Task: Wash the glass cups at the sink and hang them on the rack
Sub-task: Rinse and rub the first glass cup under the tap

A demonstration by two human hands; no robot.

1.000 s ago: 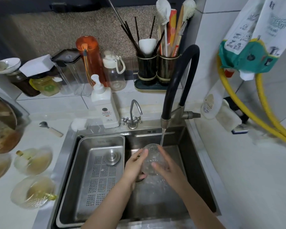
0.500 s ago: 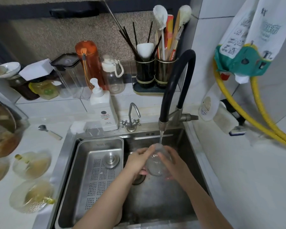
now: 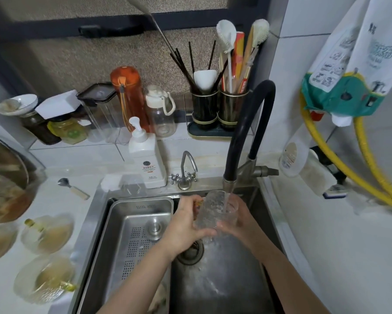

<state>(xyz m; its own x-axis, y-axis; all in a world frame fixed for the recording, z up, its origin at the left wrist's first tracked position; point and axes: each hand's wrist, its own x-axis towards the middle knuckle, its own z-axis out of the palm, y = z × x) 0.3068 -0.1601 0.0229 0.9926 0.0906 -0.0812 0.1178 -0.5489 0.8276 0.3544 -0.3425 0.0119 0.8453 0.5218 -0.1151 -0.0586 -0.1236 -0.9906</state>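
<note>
Under the tap (image 3: 249,132), glass cup (image 3: 215,211) (between both hands), clear of sink (image 3: 267,214) walls

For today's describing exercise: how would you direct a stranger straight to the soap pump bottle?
Start at the steel sink and look along its back rim. Left of the small chrome tap stands the soap pump bottle. It is squat and all white with a pump top, unlike the tall orange bottle and clear bottle behind it.

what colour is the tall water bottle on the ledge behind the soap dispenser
Orange: the water bottle is translucent orange with an orange lid, seen clearly in the head view.
</note>
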